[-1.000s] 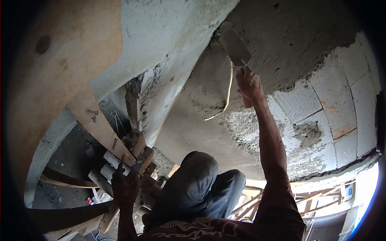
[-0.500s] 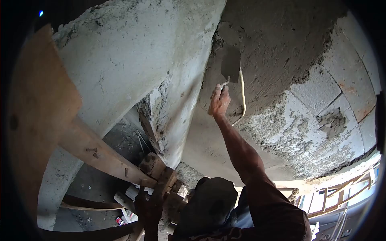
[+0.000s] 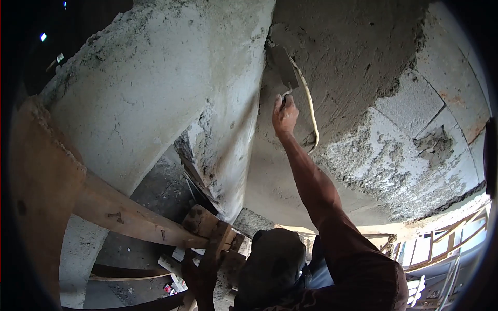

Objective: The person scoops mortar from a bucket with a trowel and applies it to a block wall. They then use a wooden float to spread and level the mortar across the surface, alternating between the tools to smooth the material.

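Observation:
My right hand (image 3: 285, 115) is closed round the handle of a plastering trowel (image 3: 284, 66). The trowel's flat blade lies on or close against wet grey mortar (image 3: 347, 57), near the corner with a pale concrete face (image 3: 228, 57). Just right of the blade, a cream-coloured cable (image 3: 311, 111) comes out of the mortar and hangs down. Low in the view, my left hand (image 3: 199, 277) is in shadow, apparently wrapped round a short wooden plank (image 3: 220, 241); its fingers are hard to make out.
A long timber beam (image 3: 135, 212) crosses at lower left, beside a large wooden board (image 3: 41, 181). Bare wall blocks (image 3: 410, 103) show at right, past the mortar's ragged edge. Below lies a dark floor (image 3: 124, 259) with scraps on it.
My right hand has shifted the trowel up and slightly left towards the corner, and the blade is tilted more. My left hand stays by the timber. The camera view has shifted slightly.

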Motion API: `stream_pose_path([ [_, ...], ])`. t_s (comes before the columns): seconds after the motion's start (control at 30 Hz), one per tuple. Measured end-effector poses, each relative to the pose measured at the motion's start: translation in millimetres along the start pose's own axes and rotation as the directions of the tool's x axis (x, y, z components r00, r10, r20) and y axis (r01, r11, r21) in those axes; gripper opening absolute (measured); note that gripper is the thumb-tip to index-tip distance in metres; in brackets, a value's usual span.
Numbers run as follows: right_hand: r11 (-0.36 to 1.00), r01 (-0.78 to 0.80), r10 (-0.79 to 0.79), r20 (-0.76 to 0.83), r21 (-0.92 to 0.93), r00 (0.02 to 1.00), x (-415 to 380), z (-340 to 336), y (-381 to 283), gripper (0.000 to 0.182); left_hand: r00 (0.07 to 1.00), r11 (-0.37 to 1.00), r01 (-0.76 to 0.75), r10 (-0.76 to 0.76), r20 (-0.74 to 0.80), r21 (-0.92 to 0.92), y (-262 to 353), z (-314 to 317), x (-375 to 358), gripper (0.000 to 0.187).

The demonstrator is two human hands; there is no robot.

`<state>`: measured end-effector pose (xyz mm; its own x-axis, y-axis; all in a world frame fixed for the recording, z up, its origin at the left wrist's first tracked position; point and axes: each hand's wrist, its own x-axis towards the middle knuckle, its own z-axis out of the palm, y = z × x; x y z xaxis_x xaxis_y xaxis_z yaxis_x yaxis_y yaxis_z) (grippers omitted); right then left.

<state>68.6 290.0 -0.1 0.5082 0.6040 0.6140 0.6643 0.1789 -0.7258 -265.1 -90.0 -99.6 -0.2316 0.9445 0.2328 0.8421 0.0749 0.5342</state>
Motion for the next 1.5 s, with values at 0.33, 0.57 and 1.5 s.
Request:
stream_pose_path([
  [0.33,0.992,0.121,-0.123,-0.06,-0.032,0.991,12.2,-47.3,-22.2,0.03,1.0,0.999,0.022,-0.022,-0.015,-0.034,0.6,-2.6,-4.0,0.071],
  [0.57,0.974,-0.147,0.107,0.225,0.173,0.969,12.2,-101.9,-58.8,0.032,0.999,0.999,0.003,-0.004,-0.033,-0.037,-7.0,4.5,-3.4,0.078],
  [1.5,0.19,0.814,-0.11,0.812,-0.549,0.573,176.9,-157.5,-111.6,0.038,0.998,0.995,0.057,-0.06,-0.033,-0.076,3.8,-1.5,-0.3,0.064],
])
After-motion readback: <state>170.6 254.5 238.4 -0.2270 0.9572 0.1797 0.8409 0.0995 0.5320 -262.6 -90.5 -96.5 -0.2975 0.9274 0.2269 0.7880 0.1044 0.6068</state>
